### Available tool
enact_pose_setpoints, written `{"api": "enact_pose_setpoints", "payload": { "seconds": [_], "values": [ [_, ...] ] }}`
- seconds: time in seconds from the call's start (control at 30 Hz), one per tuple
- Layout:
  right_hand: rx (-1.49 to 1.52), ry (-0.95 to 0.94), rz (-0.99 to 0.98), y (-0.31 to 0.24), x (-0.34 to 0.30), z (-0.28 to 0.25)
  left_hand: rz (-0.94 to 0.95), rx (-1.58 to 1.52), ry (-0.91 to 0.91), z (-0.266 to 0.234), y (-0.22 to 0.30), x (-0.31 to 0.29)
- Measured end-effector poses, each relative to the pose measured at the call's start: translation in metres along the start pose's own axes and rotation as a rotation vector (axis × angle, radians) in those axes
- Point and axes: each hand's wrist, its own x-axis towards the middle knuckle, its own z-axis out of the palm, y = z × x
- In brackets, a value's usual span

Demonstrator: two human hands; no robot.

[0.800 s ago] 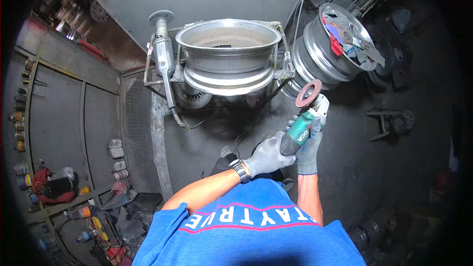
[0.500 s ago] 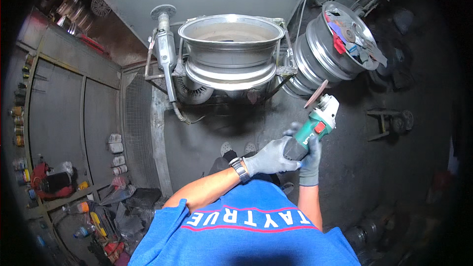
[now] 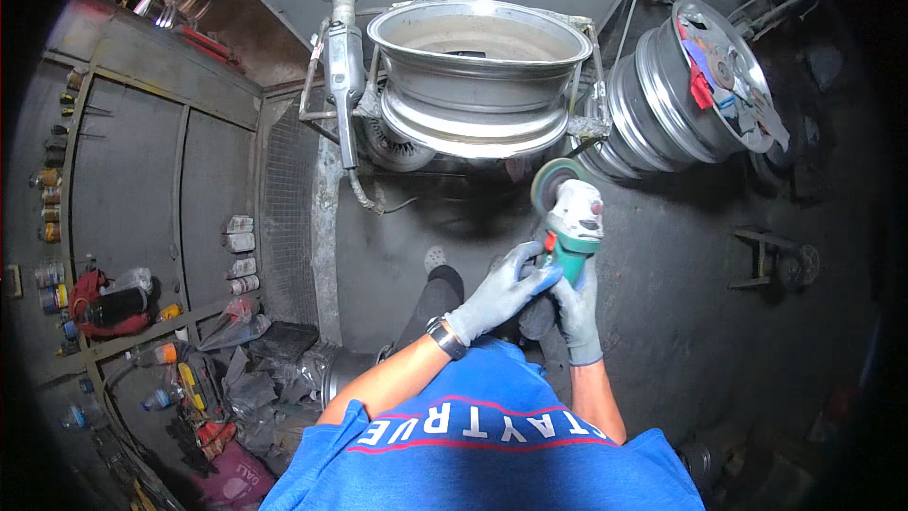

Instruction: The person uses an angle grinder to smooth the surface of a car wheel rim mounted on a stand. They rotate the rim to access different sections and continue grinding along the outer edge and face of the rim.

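Holds green-and-white angle grinder just on near side of silver wheel rim, with disc rimward; cannot tell if touching. Clamps left gloved hand and right gloved hand together on grinder body. Left of rim: shows long grey power tool by metal frame. Right of rim: shows more wheels with coloured rags inside one.

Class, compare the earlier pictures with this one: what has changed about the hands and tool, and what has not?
The green grinder has turned: its disc, nearly edge-on a moment ago, now shows more face. The left hand has moved from the tool's rear end to beside the red switch. The right hand stays on the grinder; the wheel rim stays put.
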Motion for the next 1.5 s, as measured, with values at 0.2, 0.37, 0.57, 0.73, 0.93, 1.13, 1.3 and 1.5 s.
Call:
{"api": "enact_pose_setpoints", "payload": {
  "seconds": [0.2, 0.37, 0.57, 0.73, 0.93, 1.13, 1.3, 1.5],
  "values": [
    [-0.05, -0.09, 0.081, 0.022, -0.007, 0.035, -0.033, -0.338, -0.152, -0.035, -0.01, 0.006],
    [-0.133, -0.051, -0.003, 0.033, 0.0, 0.062, -0.042, -0.466, -0.21, -0.069, -0.019, 0.012],
    [-0.207, -0.007, -0.033, 0.034, 0.011, 0.118, -0.057, -0.582, -0.153, -0.11, -0.028, 0.012],
    [-0.238, -0.068, -0.037, 0.031, 0.02, 0.155, -0.088, -0.723, -0.036, -0.139, -0.035, 0.001],
    [-0.465, -0.097, -0.033, 0.029, 0.031, 0.157, -0.161, -0.712, 0.022, -0.149, -0.037, 0.002],
    [-0.48, -0.076, 0.034, 0.023, 0.029, 0.123, -0.087, -0.643, -0.02, -0.117, -0.033, 0.016],
    [-0.265, 0.002, -0.036, 0.015, 0.034, 0.083, -0.011, -0.533, -0.045, -0.071, -0.026, 0.04],
    [-0.175, 0.09, -0.012, 0.014, 0.043, 0.052, 0.126, -0.287, -0.126, -0.042, -0.016, 0.073]
  ]
}}
